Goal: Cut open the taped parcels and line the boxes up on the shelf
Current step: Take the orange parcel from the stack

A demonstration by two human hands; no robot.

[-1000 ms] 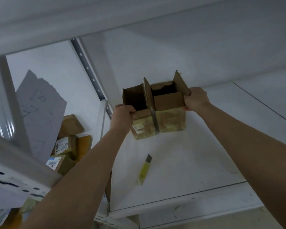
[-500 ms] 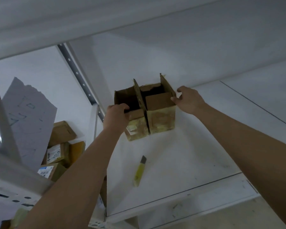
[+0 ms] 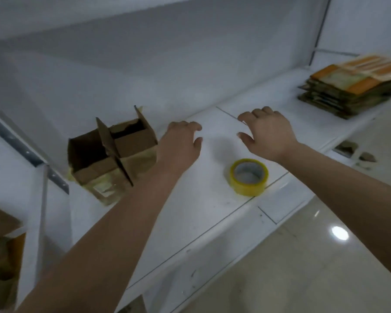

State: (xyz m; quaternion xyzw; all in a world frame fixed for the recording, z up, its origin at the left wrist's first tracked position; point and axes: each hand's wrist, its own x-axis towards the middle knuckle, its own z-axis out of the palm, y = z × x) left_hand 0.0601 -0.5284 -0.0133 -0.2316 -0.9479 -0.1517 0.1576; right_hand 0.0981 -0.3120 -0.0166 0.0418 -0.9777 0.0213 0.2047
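Observation:
Two opened cardboard boxes (image 3: pixel 113 159) stand side by side on the white shelf (image 3: pixel 203 213), at its left end, flaps up and tape on their fronts. My left hand (image 3: pixel 181 143) hovers just right of the boxes, fingers loosely curled, holding nothing. My right hand (image 3: pixel 266 134) hangs over the shelf further right, fingers relaxed and empty. Neither hand touches the boxes. The yellow cutter is hidden behind my left forearm or out of view.
A roll of yellow tape (image 3: pixel 248 176) lies flat on the shelf below my right hand. A stack of flattened cardboard (image 3: pixel 352 89) sits at the shelf's far right. More parcels (image 3: pixel 2 256) sit on a lower shelf at left. Glossy floor lies beyond the shelf edge.
Both hands have let go of the two boxes and moved right over the shelf. The view has swung right, bringing the tape roll and cardboard stack into sight.

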